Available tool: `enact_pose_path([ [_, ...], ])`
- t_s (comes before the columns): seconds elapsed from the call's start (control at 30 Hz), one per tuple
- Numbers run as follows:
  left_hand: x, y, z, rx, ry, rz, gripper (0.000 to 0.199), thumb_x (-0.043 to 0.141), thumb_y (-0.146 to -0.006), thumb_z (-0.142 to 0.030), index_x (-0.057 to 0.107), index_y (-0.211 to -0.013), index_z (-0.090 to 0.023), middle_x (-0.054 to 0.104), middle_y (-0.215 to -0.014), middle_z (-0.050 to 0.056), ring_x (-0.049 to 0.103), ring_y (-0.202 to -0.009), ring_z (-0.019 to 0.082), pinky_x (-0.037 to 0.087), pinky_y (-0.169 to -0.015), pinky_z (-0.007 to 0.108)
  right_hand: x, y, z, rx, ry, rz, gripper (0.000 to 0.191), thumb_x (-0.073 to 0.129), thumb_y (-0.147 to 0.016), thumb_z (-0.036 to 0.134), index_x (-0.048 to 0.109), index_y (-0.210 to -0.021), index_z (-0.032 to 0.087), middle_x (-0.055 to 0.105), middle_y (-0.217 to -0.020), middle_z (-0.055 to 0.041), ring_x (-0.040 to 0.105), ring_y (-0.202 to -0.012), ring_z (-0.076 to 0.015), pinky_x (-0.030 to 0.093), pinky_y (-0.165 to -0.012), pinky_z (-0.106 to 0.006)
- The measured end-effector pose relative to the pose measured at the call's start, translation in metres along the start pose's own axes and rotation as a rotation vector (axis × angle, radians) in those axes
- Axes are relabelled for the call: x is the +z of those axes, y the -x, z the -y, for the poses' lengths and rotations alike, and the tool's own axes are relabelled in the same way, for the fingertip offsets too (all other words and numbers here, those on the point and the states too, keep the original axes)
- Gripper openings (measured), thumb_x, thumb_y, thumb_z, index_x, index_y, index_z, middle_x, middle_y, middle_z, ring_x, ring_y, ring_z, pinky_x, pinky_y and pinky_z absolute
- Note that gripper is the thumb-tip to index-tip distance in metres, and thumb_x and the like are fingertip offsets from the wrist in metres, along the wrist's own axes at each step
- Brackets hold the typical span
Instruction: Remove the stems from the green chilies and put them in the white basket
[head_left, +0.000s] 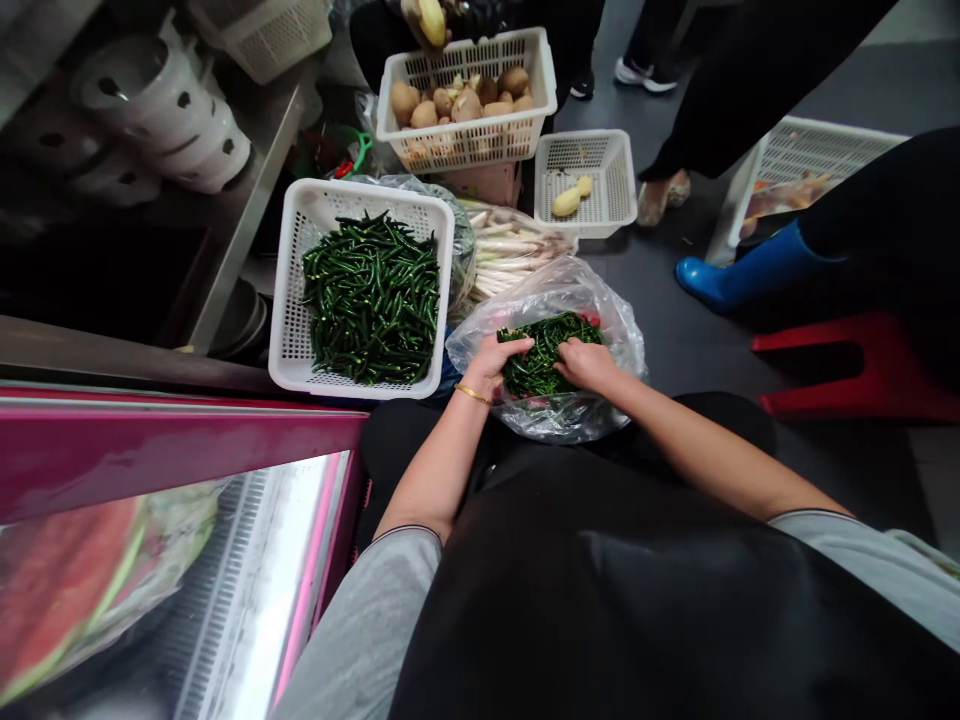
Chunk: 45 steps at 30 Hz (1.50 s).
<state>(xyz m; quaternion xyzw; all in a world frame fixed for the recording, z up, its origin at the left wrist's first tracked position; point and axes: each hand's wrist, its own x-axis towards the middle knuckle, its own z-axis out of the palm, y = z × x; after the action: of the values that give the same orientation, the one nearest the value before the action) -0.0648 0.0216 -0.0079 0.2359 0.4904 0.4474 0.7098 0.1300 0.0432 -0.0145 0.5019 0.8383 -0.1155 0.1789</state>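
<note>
In front of my lap, a clear plastic bag (622, 330) lies spread open with thin dark green chili peppers or their stems (551, 345) heaped inside. My left hand (489, 366), with a gold bangle at the wrist, is closed around a small bunch of green chili peppers (513, 334) at the bag's left side, thumb on top. At the right of the heap, my right hand (586, 364) is closed in a pinch, fingertips down among the green. What it pinches is hidden. A bit of red shows behind the heap.
To the left stands a white basket (276, 300) of green chili peppers. Behind the bag lie pale scallions (514, 245). Farther back are a potato basket (551, 80), with another person's hands above it, and a small basket (630, 175). A blue boot (720, 275) and red stool (817, 400) are right.
</note>
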Motion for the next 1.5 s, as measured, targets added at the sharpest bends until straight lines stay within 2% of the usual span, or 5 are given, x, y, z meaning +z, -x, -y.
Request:
enact_pose_path([
  [0.3, 0.033, -0.024, 0.021, -0.028, 0.077, -0.026, 0.025, 0.082, -0.053, -0.024, 0.063, -0.065, -0.012, 0.061, -0.058, 0.000, 0.054, -0.055, 0.011, 0.045, -0.064, 0.029, -0.017, 0.010, -0.015, -0.139, -0.283, -0.150, 0.022, 0.053, -0.088, 0.035, 0.062, -0.085, 0.016, 0.068, -0.088, -0.0100, 0.062, -0.078, -0.0196, 0.041, -0.067, -0.027],
  [0.5, 0.040, -0.004, -0.003, 0.449, -0.127, -0.105, 0.033, 0.085, -0.054, -0.026, 0.067, -0.080, -0.017, 0.068, -0.079, 0.000, 0.061, -0.079, 0.014, 0.046, -0.079, 0.027, -0.011, 0.002, -0.017, -0.009, -0.549, 0.152, 0.030, 0.045, -0.093, 0.038, 0.062, -0.083, 0.016, 0.065, -0.065, -0.0050, 0.060, -0.060, -0.0172, 0.043, -0.058, -0.026],
  [0.87, -0.012, 0.005, -0.013, 0.058, 0.206, -0.072, 0.025, 0.081, -0.055, -0.024, 0.068, -0.073, -0.013, 0.062, -0.061, 0.000, 0.054, -0.055, 0.010, 0.045, -0.060, 0.027, -0.011, -0.073, -0.038, 0.058, -0.100, -0.101, 0.034, 0.054, -0.089, 0.037, 0.069, -0.115, 0.023, 0.060, -0.119, -0.0142, 0.062, -0.090, -0.0252, 0.045, -0.072, -0.033],
  [1.3, 0.021, 0.003, 0.006, 0.122, 0.138, -0.040, 0.027, 0.082, -0.051, -0.024, 0.066, -0.069, -0.013, 0.068, -0.067, 0.002, 0.060, -0.060, 0.011, 0.047, -0.062, 0.025, -0.013, 0.008, 0.002, -0.304, -0.719, 0.077, 0.027, 0.047, -0.089, 0.036, 0.067, -0.087, 0.018, 0.067, -0.067, -0.0011, 0.060, -0.062, -0.0157, 0.043, -0.063, -0.025],
  [1.5, -0.037, 0.013, -0.051, 0.280, 0.079, -0.340, 0.023, 0.077, -0.051, -0.024, 0.064, -0.067, -0.015, 0.065, -0.065, 0.000, 0.057, -0.059, 0.012, 0.043, -0.057, 0.025, -0.020, -0.034, -0.017, 0.213, -0.447, -0.070, 0.044, 0.042, -0.093, 0.043, 0.074, -0.092, 0.014, 0.072, -0.097, -0.0155, 0.066, -0.092, -0.0249, 0.047, -0.079, -0.030],
])
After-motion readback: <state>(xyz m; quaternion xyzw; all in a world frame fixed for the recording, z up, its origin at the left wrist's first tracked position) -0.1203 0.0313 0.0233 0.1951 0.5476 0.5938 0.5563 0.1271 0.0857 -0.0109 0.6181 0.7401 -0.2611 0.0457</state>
